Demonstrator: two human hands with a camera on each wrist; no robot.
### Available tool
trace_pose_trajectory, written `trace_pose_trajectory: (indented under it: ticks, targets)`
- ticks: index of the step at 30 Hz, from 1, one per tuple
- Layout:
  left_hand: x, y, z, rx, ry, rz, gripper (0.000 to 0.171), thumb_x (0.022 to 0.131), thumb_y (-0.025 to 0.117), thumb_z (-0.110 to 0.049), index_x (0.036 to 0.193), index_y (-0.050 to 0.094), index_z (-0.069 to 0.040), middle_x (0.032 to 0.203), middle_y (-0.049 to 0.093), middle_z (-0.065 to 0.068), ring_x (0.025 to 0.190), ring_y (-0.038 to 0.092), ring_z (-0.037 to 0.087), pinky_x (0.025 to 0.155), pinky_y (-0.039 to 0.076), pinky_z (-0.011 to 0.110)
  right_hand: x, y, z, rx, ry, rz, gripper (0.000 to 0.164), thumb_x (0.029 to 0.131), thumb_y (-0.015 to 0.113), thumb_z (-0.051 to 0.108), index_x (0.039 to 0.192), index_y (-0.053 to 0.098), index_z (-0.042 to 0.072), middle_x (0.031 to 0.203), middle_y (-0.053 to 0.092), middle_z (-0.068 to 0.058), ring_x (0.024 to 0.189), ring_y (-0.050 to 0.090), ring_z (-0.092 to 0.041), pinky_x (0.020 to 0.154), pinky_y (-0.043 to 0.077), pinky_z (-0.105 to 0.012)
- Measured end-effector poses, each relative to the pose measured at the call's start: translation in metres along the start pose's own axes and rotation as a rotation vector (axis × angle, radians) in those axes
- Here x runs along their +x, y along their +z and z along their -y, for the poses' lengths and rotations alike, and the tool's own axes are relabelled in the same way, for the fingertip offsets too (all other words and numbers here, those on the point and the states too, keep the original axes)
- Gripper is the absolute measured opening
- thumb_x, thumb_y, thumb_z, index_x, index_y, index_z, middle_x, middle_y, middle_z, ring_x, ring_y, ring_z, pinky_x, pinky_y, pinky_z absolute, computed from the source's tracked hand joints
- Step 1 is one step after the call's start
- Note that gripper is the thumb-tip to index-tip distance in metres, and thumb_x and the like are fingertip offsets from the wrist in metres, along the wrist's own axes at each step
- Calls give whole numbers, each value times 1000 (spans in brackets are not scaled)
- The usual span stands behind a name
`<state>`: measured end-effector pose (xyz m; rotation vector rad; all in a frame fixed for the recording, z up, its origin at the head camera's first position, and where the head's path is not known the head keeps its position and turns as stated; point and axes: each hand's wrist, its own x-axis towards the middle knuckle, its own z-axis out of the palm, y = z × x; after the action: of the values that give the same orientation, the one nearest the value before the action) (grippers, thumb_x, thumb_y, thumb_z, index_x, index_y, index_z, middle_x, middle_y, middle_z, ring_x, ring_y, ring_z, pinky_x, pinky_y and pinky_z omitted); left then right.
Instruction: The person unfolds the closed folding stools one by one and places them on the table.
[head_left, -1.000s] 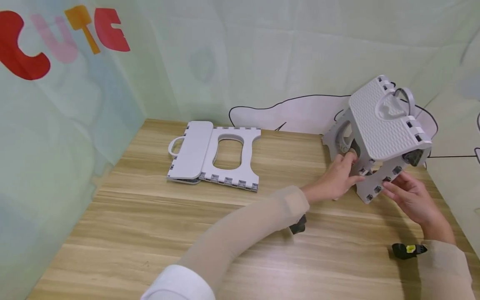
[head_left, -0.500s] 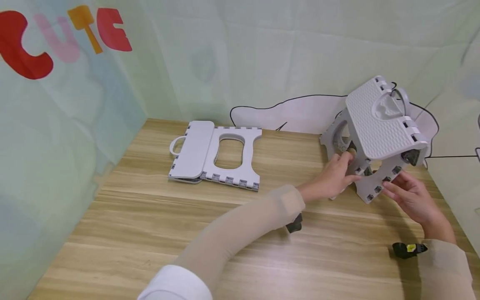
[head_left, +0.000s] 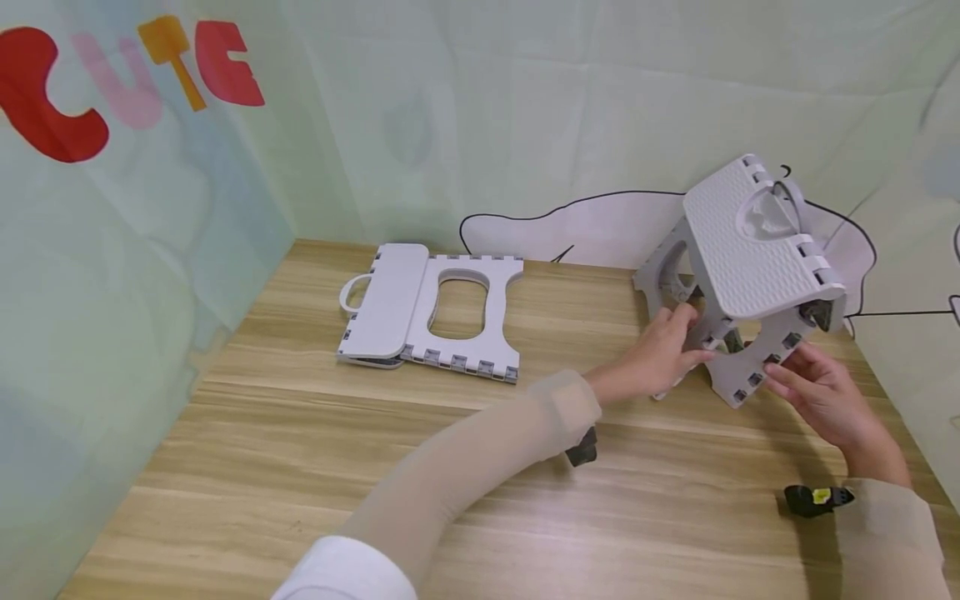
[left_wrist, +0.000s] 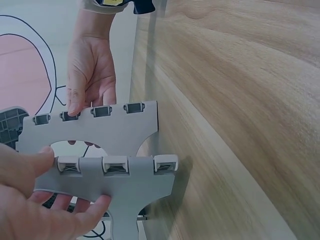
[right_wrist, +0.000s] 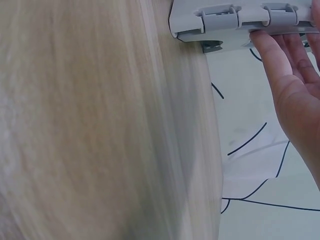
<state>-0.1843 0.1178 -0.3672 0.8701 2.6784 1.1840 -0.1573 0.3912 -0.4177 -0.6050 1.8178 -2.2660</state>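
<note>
An unfolded grey-white folding stool stands at the right rear of the table, its textured seat tilted and a loop handle raised from the middle. My left hand grips the nearer leg panel, thumb on one side and fingers through its cutout. On the opposite leg panel, my right hand pinches the hinged edge between thumb and fingers. In the right wrist view, the fingers touch the underside of that edge. Part of the stool's underside is hidden.
Another folding stool lies folded flat on the wooden table, left of centre. A printed cloth hangs behind the table and along its sides. Black wrist devices are strapped below both hands.
The stool's seat and left leg panel have shifted slightly left along with my left hand, spreading the legs a little wider. My right hand stays almost in place.
</note>
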Motion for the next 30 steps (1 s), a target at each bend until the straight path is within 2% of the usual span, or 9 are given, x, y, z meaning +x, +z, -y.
trace_pose_trajectory:
  ticks: [12,30]
  targets:
    - [-4,-5,4,17,9,2,46,98,64,-30,132,45,-5,119,52,8,103,50,10,84,40,11,0,1,1,-3,15,10,58,99,35,-20,146,50,11,129,62,0,115,61,-7,92,51,-22]
    - [-10,-12,7,4,19,17,47,99,64,-29,133,44,-3,120,51,10,104,49,11,85,41,12,0,0,1,7,17,34,57,99,34,-20,143,52,10,127,62,-1,112,61,-8,92,51,-23]
